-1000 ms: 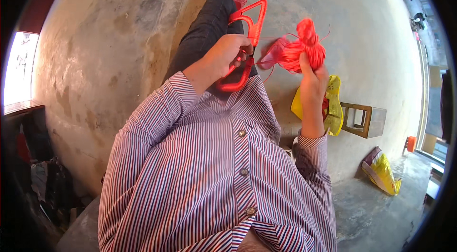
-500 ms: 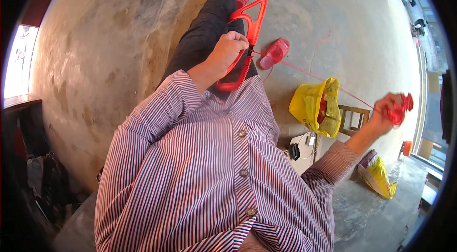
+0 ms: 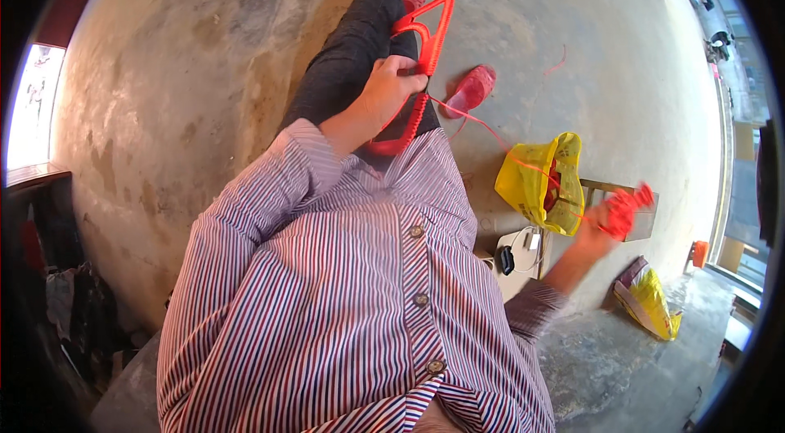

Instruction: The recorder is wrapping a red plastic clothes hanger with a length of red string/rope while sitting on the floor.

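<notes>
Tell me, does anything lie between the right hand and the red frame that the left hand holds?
Nothing visible blocks it. A red cord runs free from the red frame in the left hand to the right hand, passing above the yellow bag.

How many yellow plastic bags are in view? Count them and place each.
2. One yellow bag stands open on the floor beside the right hand; another yellow bag lies lower right by the wall. Others may be hidden.

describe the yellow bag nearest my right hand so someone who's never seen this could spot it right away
Start at the concrete floor and go to its right side, past the striped shirt. The yellow bag sits there open beside the right hand, with a red yarn strand running across it. The other yellow bag lies flat, lower right, and no yarn reaches it.
</notes>
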### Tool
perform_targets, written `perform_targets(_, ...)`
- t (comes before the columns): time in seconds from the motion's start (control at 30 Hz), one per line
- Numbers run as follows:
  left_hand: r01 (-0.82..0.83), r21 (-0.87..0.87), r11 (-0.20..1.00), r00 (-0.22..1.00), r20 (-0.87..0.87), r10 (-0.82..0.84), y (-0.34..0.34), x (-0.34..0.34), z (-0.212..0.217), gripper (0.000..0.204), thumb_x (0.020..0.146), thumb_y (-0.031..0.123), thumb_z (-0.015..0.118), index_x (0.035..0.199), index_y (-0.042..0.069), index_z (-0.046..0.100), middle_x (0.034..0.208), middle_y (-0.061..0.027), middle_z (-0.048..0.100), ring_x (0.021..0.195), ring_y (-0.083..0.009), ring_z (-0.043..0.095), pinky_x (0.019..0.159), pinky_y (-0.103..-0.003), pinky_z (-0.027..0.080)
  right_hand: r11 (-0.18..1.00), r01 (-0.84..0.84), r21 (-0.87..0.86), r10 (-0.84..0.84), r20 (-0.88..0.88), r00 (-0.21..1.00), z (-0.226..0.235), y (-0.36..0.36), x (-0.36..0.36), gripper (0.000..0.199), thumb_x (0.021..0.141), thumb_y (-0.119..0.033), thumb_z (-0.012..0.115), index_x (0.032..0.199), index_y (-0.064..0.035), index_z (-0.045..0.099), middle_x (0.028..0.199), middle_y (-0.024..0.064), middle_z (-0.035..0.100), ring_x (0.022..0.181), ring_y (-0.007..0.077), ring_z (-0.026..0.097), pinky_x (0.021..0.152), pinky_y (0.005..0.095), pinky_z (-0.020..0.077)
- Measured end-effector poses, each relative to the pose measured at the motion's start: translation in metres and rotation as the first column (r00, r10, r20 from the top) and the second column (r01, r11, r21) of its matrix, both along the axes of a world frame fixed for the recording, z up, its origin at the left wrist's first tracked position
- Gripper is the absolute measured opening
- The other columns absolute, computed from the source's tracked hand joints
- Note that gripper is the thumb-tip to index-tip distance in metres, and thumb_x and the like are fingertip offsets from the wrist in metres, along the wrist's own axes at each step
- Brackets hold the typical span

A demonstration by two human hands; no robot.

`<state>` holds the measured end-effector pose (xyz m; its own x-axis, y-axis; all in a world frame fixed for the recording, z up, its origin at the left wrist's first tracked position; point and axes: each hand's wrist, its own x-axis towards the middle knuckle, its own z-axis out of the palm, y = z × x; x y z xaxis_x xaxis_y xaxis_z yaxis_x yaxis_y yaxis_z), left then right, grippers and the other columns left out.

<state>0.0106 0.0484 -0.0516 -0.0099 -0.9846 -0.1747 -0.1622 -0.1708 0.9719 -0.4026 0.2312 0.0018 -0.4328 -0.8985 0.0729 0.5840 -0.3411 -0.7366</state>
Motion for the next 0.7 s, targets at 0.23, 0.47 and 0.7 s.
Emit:
perform_targets(0.23, 0.549, -0.499, 0.67, 0.831, 0.243, -0.5, 0.065, -0.014, 0.074, 0.035, 0.085, 0.02, 0.064, 0.114, 0.001, 0.057, 0.112, -0.0114, 0.059, 0.105, -0.0207, 0.055, 0.093, -0.034, 0.043, 0.715, -0.602, 0.355, 0.605, 0.119, 0.787, -0.047, -0.042, 0.23, 0.055, 0.09, -0.042, 0.051, 0.129, -0.0034, 0.044, 0.113, 0.0093, 0.06, 0.089, 0.0208, 0.061, 0.079, 0.0328, 0.0519)
perform_targets(0.47, 0.151, 0.089, 0.985, 0.619, -0.785, -0.024, 0.01, 0.032, 0.112, 0.03, 0.092, 0.014, 0.058, 0.119, 0.002, 0.054, 0.105, -0.0074, 0.063, 0.098, -0.016, 0.06, 0.089, -0.03, 0.048, 0.633, -0.774, 0.006, 0.747, 0.258, 0.613, -0.017, -0.119, 0.209, 0.038, 0.088, -0.027, 0.06, 0.118, -0.0025, 0.056, 0.072, -0.0058, 0.054, 0.05, 0.0043, 0.04, 0.044, 0.0203, 0.0288)
perform_targets(0.7, 0.844, -0.055, 0.533, 0.371, 0.778, -0.508, -0.004, 0.067, 0.073, 0.03, 0.076, 0.012, 0.066, 0.104, 0.005, 0.064, 0.089, -0.0113, 0.057, 0.086, -0.027, 0.06, 0.076, -0.037, 0.048, 0.616, -0.558, 0.555, 0.787, -0.448, 0.423, -0.067, -0.17, 0.219, 0.026, 0.078, -0.012, 0.07, 0.1, 0.0015, 0.066, 0.083, 0.0018, 0.064, 0.065, 0.0102, 0.056, 0.061, 0.0237, 0.0468)
